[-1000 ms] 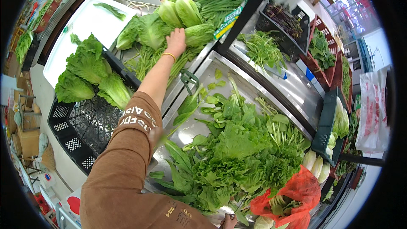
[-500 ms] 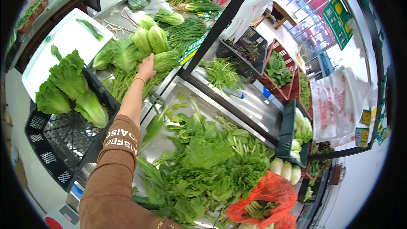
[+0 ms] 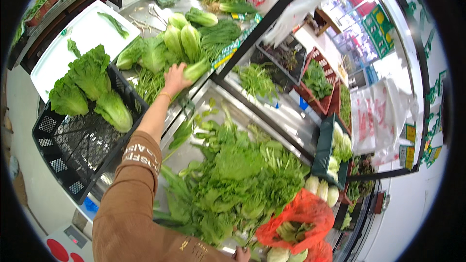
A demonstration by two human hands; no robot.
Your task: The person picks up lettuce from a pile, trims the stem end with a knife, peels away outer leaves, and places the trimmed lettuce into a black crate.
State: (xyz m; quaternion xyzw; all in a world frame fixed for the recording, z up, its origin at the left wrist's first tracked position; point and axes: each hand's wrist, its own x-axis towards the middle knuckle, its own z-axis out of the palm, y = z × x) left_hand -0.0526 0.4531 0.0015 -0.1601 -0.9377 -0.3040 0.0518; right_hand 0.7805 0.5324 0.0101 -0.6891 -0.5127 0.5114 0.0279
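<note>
Your metal counter (image 3: 242, 108), heaped with loose greens (image 3: 238, 165), lies nearest, your right hand (image 3: 241, 253) barely showing, its grip impossible to tell. Farther left, your left hand (image 3: 175, 78), fingers loosely curled, touches a lettuce head (image 3: 196, 70), whether gripped unclear; likely light, crisp and easily bruised, it suits a gentle hold round the middle, a wooden table (image 3: 330, 23) standing far right beyond.

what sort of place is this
Probably a vegetable shop or a supermarket's produce section: leafy greens lie in a big heap, more vegetables sit in a dark green crate, and plastic bags hang at the right.
</note>
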